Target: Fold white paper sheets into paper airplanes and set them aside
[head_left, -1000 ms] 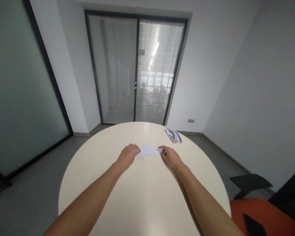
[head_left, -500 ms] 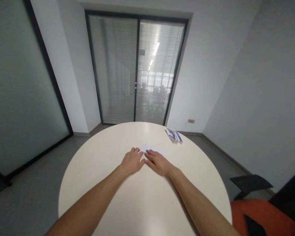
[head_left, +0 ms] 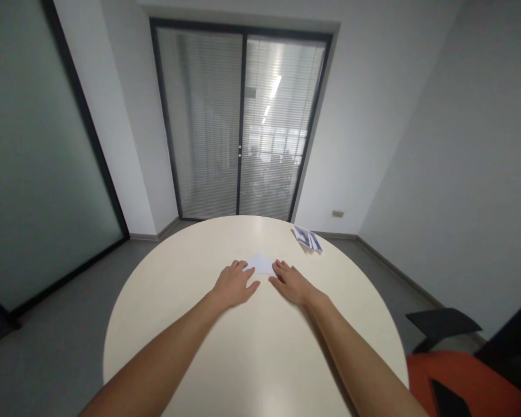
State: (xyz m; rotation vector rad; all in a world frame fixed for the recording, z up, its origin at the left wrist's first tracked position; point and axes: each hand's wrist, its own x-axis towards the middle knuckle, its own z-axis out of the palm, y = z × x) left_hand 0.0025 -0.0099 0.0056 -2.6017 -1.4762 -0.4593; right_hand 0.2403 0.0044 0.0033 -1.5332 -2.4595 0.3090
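A pale sheet of folded paper lies flat on the round cream table, tapering towards its far side. My left hand rests at the paper's left side, fingers spread, with fingertips touching its edge. At the right side lies my right hand, fingers stretched out and tips at the paper's corner. Parts of both side edges are hidden under the fingers. Neither hand grips the sheet.
Near the table's far right edge is a folded printed paper with dark pictures. An orange chair with black armrests stands to the right of the table. Beyond the table is a glass door with blinds.
My right hand has slid to the right, away from my left hand, baring more of the paper between them. My left hand has barely moved.
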